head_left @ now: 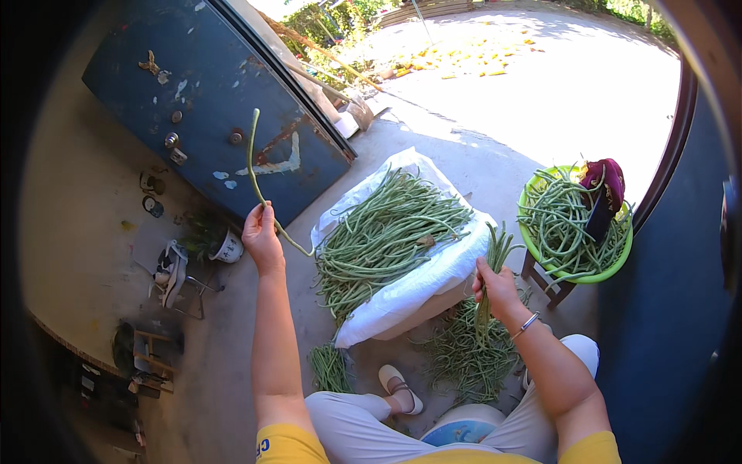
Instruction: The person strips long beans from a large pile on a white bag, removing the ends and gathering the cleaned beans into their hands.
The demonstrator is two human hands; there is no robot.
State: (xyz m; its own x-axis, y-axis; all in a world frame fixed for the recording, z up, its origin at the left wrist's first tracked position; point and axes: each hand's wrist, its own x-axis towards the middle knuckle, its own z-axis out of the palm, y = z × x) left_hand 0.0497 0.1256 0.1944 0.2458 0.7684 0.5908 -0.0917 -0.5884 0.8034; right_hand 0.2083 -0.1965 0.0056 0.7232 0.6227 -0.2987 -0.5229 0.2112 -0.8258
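My left hand [263, 232] pinches a single long bean [252, 158] near its middle and holds it up to the left, one end bending down toward the pile. In my right hand [497, 288] is a bunch of long beans [498, 249], gripped upright with the ends hanging below the fist. Between my arms a large heap of long beans [390, 232] lies on a white sheet [394, 309] over a box-like support. Under my right hand more beans [471, 352] are piled on the floor. A small bundle of beans [330, 368] rests by the sheet's lower left corner.
On a stool at the right stands a green basin [610, 267] of long beans with a dark red cloth [609, 179]. A blue metal door [209, 93] stands at the left, near a potted plant [229, 246]. Yellow pieces [464, 58] lie scattered on the sunlit ground outside.
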